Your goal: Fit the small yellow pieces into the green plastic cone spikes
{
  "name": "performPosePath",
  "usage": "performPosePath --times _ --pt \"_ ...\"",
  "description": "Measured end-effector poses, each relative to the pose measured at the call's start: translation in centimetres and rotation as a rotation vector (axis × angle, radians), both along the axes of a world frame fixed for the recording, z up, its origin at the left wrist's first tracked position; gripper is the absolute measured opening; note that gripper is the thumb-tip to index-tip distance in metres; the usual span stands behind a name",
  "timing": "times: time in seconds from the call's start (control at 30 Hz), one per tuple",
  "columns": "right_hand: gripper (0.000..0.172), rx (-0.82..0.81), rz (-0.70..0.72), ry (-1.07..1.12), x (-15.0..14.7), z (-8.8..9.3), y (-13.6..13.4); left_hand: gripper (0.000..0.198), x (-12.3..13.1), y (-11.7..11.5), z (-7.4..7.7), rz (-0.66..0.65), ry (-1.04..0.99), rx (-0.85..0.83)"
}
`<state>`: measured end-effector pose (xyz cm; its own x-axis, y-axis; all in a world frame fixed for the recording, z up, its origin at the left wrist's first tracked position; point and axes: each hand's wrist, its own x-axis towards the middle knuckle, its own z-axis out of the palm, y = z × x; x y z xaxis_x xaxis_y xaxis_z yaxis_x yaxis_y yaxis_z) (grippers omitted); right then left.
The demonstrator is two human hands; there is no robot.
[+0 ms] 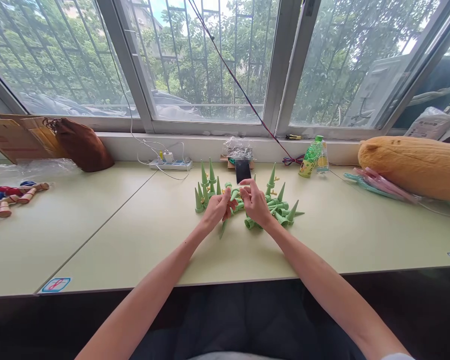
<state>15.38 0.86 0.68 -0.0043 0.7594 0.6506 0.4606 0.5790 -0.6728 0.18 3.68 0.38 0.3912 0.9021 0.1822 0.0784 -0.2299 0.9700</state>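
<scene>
Several green cone-shaped plastic spikes (275,202) lie and stand in a cluster in the middle of the pale green table (135,235). My left hand (218,208) is closed around one green spike (225,226), whose pointed end sticks down toward the table. My right hand (255,202) pinches a small part at the top of that same spike, its fingers curled together. Some spikes stand upright (206,182) behind my left hand; others lie flat to the right of my right hand. A black phone (243,170) leans just behind the pile.
A white power strip (170,163) with cables, a brown pouch (80,144), and a green drink bottle (312,156) line the window sill edge. Wooden and coloured toys (11,196) lie at far left. An orange plush (412,162) and pink-teal items (375,182) sit at right.
</scene>
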Motion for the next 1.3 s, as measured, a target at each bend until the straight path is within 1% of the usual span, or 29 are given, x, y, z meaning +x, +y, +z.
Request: performPosePath --times 0.07,0.13,0.3,0.43,0.6,0.7,0.93,1.3 --pt "0.021 0.01 0.012 -0.046 -0.02 -0.18 0.04 0.064 -0.03 -0.18 0.23 -0.062 -0.043 -0.081" --pt "0.021 0.011 0.014 -0.063 -0.04 -0.33 0.07 0.061 -0.09 -0.3 0.35 -0.105 -0.085 -0.117" --pt "0.022 -0.027 0.012 -0.042 -0.14 -0.31 -0.04 0.055 -0.22 -0.24 0.12 -0.15 -0.096 -0.096" --pt "0.022 -0.035 0.022 0.0 -0.25 0.01 -0.27 0.05 -0.27 -0.26 0.0 -0.127 -0.081 -0.027" --pt "0.023 -0.057 0.023 0.05 -0.39 0.23 -0.5 0.042 -0.3 -0.49 -0.03 -0.074 -0.031 0.12" --pt "0.024 -0.073 0.009 0.077 -0.51 0.22 -0.56 0.037 -0.26 -0.6 -0.04 -0.052 -0.037 0.164" --pt "0.023 -0.094 0.011 0.106 -0.61 0.23 -0.52 0.032 -0.11 -0.8 0.38 -0.034 -0.055 0.159" --pt "0.025 -0.121 0.011 0.147 -0.79 0.27 -0.58 0.033 0.03 -0.84 0.55 -0.032 -0.063 0.155"
